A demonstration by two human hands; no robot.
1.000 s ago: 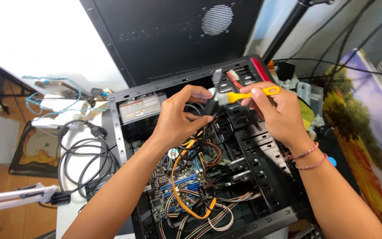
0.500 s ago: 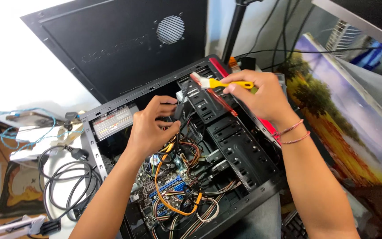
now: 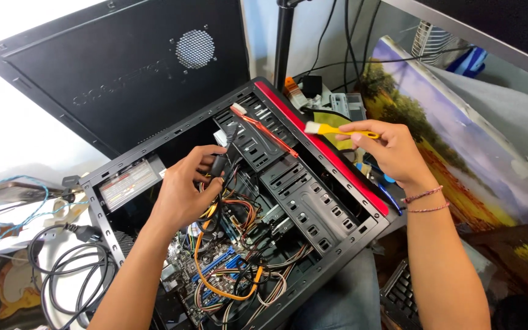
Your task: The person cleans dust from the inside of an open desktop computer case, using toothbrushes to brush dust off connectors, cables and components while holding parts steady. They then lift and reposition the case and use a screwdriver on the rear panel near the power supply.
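Grip, right hand: the right hand (image 3: 392, 153) is pinching the yellow handle of a small brush (image 3: 340, 129) between thumb and fingers, the pale bristles pointing left.
Grip, left hand: the left hand (image 3: 184, 192) is closing its fingers round a black cable plug (image 3: 220, 164) and holding it up inside the case.
Brush position: it is hovering just over the red front edge (image 3: 331, 160) of the open computer case (image 3: 343, 235), apart from the metal, near the case's far right corner.
Plug position: it is sitting near the case's far edge, just left of the drive cage (image 3: 288, 177), with its thin lead rising towards the upper bays.
Open room: the right hand is working outside the case wall with free air around it; the left hand is hemmed in between the cage and the power supply (image 3: 129, 183) at the far left corner.
Textures: the cage is perforated black sheet metal with slotted bays; an orange flat cable (image 3: 264, 128) is lying across its top.
Inside the case: loose orange, yellow and black wires (image 3: 233, 269) are looping over a board with blue slots towards the near edge.
Around the case: the removed black side panel (image 3: 123, 73) with a round vent grille is leaning behind it; coiled black cords (image 3: 62, 269) are lying to the left; a landscape painting (image 3: 459, 140) is lying to the right.
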